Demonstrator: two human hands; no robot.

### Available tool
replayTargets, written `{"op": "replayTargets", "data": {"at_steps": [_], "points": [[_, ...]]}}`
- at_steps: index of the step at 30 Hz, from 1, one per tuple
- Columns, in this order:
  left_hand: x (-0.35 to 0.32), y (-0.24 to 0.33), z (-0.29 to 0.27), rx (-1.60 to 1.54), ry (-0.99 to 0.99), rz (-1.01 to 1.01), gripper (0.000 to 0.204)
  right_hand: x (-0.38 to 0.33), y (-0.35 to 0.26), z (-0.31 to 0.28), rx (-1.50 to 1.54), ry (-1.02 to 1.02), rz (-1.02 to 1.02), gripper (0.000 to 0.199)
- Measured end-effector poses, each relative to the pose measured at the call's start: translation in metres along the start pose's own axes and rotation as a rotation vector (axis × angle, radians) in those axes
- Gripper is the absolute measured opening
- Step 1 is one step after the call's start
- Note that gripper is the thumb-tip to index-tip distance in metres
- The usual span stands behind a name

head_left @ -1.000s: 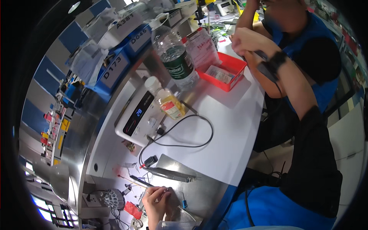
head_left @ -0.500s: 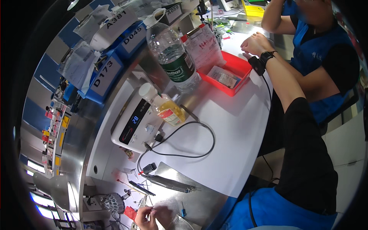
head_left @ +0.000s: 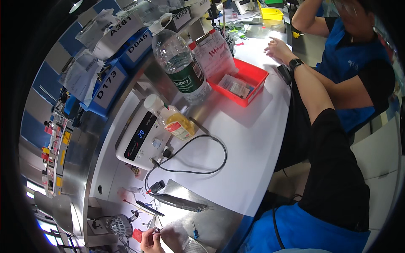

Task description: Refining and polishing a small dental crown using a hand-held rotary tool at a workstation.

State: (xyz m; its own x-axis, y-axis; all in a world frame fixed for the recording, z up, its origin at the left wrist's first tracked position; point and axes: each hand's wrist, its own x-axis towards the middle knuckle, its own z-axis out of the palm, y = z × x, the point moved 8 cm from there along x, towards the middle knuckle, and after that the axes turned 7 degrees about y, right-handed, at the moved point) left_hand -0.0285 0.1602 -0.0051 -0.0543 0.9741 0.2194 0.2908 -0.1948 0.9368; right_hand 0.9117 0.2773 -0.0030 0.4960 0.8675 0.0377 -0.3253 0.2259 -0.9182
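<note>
My left hand (head_left: 152,241) is at the lower edge, over the metal plate (head_left: 175,225). Its thumb and fingers are pinched on a tiny piece too small to name. A red scrap (head_left: 137,235) lies beside it. A dark, slim handpiece (head_left: 180,202) and a black pen-like tool (head_left: 150,207) rest just beyond. To the right lies a small blue-ended tool (head_left: 195,232). My right arm stretches far forward to the right. My right hand (head_left: 279,49) is past the red tray (head_left: 256,93), fingers apart, with nothing visible in them.
A white control box (head_left: 138,139) with a looped cable (head_left: 225,158), a bottle of yellow liquid (head_left: 181,126) and a big water bottle (head_left: 181,67) stand on the desk. Labelled bins (head_left: 103,90) line the shelf. A co-worker (head_left: 350,63) sits close to my right arm.
The view has shifted slightly, so desk items appear further left. My right hand's fingers look more spread. My left hand stays pinched by the red scrap.
</note>
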Motion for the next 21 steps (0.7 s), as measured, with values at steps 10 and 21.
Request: {"op": "replayTargets", "data": {"at_steps": [10, 21], "points": [[-0.038, 0.021, -0.003, -0.383, 0.131, -0.239, 0.019, -0.206, -0.107, 0.239, -1.280, 0.092, -1.171, 0.050], [-0.023, 0.025, -0.001, -0.931, 0.186, -0.407, 0.028, -0.315, 0.070, 0.352, -0.531, -0.492, -0.034, 0.024]]}}
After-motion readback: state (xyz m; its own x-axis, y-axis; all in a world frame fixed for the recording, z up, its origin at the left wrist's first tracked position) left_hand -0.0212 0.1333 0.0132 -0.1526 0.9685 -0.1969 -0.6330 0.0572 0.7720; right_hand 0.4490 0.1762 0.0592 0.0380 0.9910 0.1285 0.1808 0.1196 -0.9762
